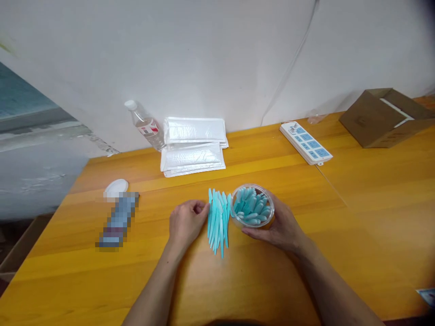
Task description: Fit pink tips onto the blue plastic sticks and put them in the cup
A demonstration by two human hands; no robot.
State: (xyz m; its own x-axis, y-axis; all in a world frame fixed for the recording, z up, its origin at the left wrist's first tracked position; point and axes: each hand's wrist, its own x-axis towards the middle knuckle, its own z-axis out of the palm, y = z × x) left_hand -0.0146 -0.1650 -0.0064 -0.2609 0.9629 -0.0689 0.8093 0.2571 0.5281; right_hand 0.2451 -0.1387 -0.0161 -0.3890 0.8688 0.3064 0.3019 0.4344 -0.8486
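A loose pile of slim teal sticks, eyebrow razors by their look (217, 222), lies on the wooden table, roughly lined up with their long sides together. My left hand (187, 222) rests at the pile's left edge, its fingers curled and the thumb tip against the razors; I see nothing held in it. To the right of the pile, my right hand (280, 228) grips a round clear plastic tub (253, 225) around its right side. More teal razors (251, 203) stand packed in the tub, their rounded ends up. The tub's opening faces me and has no lid on it.
A white round lid (116, 187) lies at the left near a pixelated object (118, 222). Along the wall stand a plastic bottle (147, 127), silvery padded mailers (193, 156), a power strip (306, 142) and an open cardboard box (374, 120). The table (356, 244) extends right.
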